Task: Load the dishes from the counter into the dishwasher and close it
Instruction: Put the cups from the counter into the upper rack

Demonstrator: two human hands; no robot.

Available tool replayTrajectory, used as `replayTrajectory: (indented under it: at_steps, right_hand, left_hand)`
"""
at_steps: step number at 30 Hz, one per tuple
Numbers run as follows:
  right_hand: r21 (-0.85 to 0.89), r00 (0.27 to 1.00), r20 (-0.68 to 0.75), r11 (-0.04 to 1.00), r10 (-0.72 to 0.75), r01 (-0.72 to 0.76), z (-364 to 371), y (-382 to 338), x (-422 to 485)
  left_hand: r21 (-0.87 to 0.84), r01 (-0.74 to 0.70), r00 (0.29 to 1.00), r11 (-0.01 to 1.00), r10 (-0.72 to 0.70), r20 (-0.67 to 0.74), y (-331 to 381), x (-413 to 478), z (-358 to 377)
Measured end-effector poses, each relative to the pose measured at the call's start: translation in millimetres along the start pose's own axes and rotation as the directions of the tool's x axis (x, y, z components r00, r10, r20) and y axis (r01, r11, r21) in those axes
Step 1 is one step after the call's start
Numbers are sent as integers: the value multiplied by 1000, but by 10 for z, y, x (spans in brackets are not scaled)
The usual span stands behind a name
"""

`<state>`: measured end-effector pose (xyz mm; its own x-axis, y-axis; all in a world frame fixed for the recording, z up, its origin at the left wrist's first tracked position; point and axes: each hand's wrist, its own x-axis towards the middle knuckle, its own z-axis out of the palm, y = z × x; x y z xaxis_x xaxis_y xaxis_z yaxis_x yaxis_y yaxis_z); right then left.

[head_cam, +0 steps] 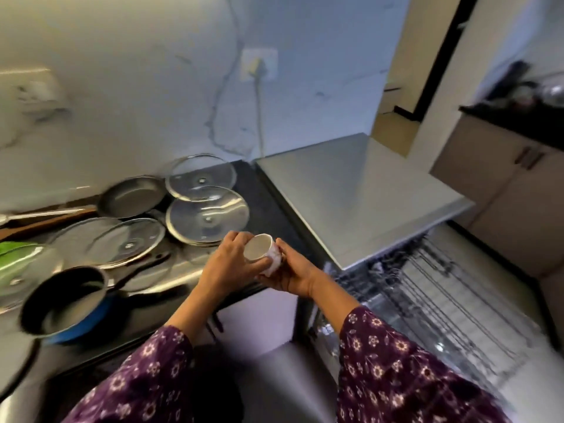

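Observation:
A small white cup [262,251] with a faint pattern is held tilted above the counter's right edge, its mouth facing up and left. My left hand [227,264] grips its rim side with thumb and fingers. My right hand [294,276] cups it from below and from the right. Right of my hands the dishwasher [360,190] stands with a steel top, and its wire rack [442,297] is pulled out, low at the right. On the dark counter [259,190] lie several glass lids [207,219], a grey frying pan [131,196] and a blue saucepan [67,303].
A cable runs down the marble wall from a socket [258,64] behind the dishwasher. A green item [15,254] sits at the far left under a glass lid. Cabinets with a dark worktop [518,126] stand at the far right. The picture is blurred by motion.

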<state>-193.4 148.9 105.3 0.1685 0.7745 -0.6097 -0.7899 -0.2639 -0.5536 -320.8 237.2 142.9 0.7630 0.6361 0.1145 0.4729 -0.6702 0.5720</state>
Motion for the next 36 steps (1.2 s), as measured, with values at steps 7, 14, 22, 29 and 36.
replayTrajectory:
  at_steps: [7, 14, 22, 29, 36]
  right_hand:
    - [117, 986, -141, 987, -89, 106, -1451, -664, -511]
    - [-68, 956, -277, 994, -98, 82, -2734, -1094, -871]
    - [-703, 857, -441, 696, -266, -146, -3750, -844, -195]
    - [-985, 938, -93, 170, -332, -37, -3823, -496, 846]
    - [-995, 928, 80, -88, -363, 51, -4013, -158, 1667]
  left_hand:
    - [64, -153, 979, 986, 142, 148, 1091, 556, 1049]
    - [-26, -117, 971, 993, 120, 205, 1636, 1002, 1910]
    - [117, -67, 969, 991, 36, 244, 1517, 1416, 2567]
    - [92, -106, 969, 990, 82, 235, 1118, 1432, 2847]
    - [-24, -89, 984, 996, 92, 155, 945, 1428, 2979]
